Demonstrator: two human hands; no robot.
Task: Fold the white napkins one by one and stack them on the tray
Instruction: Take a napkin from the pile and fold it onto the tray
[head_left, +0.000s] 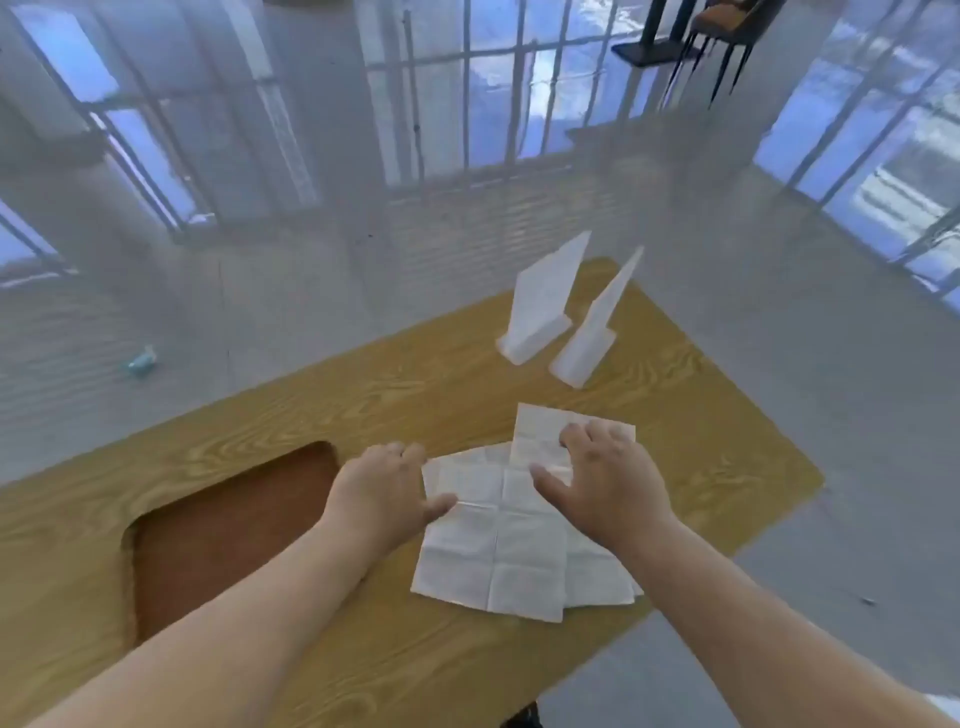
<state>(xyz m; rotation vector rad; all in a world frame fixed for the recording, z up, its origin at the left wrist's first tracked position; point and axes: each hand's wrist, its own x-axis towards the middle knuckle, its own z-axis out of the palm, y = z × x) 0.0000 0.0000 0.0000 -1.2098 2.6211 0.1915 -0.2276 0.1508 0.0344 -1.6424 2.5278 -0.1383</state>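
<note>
The table (322, 410) in front of me is a yellow wood-grain slab with rounded corners, its surface smooth and faintly glossy. Toward its left edge sits a shallow brown tray (218, 540), a rounded rectangle with a matte, reddish-brown floor and nothing stacked on it.

Near the middle of the table, closer to the right edge, lie the white napkins (493, 551): thin, soft paper squares, creased into a grid of fold lines, spread flat and overlapping one another. One sheet pokes out toward the far edge, another peeks from under the near right side.

My left hand (384, 488) rests at the left border of the top napkin, fingers loosely curled, thumb lying on the paper's edge; it grips nothing. My right hand (602, 473) lies palm down over the far right part of the pile, fingers spread apart and pressing on the sheet that sticks out, thumb stretched toward the centre crease.

Beyond the napkins, near the far right corner, stand two white plastic holders (545, 306), upright slanted plates on flat bases, just beside each other.
</note>
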